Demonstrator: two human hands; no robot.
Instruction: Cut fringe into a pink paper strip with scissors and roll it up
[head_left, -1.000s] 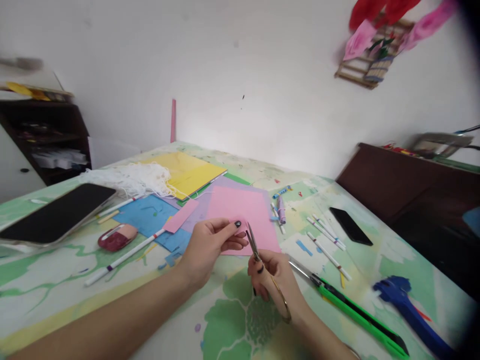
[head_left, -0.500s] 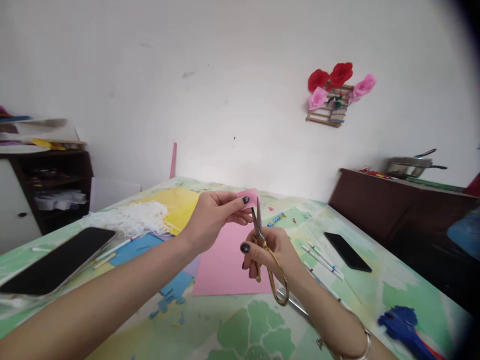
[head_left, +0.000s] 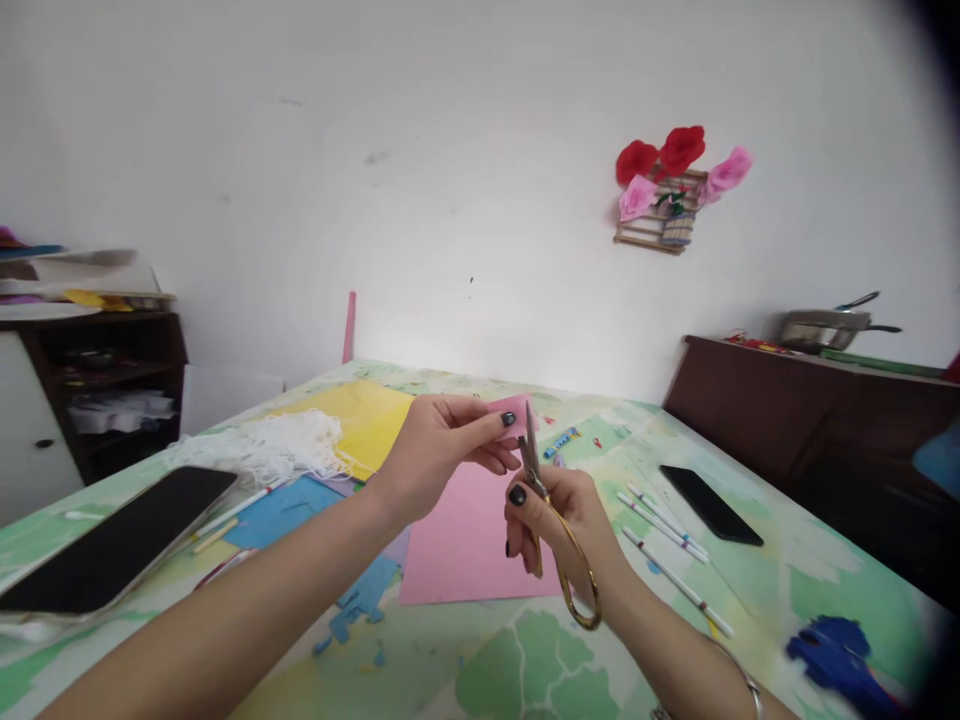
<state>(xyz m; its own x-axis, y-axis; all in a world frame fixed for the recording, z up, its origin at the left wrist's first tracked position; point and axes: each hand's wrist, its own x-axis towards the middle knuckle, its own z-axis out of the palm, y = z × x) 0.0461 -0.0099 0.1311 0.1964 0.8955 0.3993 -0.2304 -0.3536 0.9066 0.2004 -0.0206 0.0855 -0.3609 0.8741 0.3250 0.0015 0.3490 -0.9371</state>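
Note:
My left hand (head_left: pixel 442 445) pinches a small pink paper piece (head_left: pixel 513 413) between thumb and fingers, held up above the table. My right hand (head_left: pixel 559 520) grips gold-handled scissors (head_left: pixel 559 535), blades pointing up and touching the right edge of the pink piece. Below both hands a large pink sheet (head_left: pixel 469 535) lies flat on the table (head_left: pixel 525 670), which has a green and yellow patterned cover.
A large phone (head_left: pixel 112 545) lies at the left, a smaller black phone (head_left: pixel 710 503) at the right. Yellow paper (head_left: pixel 360 415), blue paper (head_left: pixel 289 510), white string (head_left: pixel 262 445), several markers (head_left: pixel 664 535) and a blue tool (head_left: pixel 844 655) are scattered about. A dark cabinet (head_left: pixel 810 400) stands right.
Both hands rose from the table with the pink piece and scissors as the view tilted up; since half a second ago they shifted slightly right and lower.

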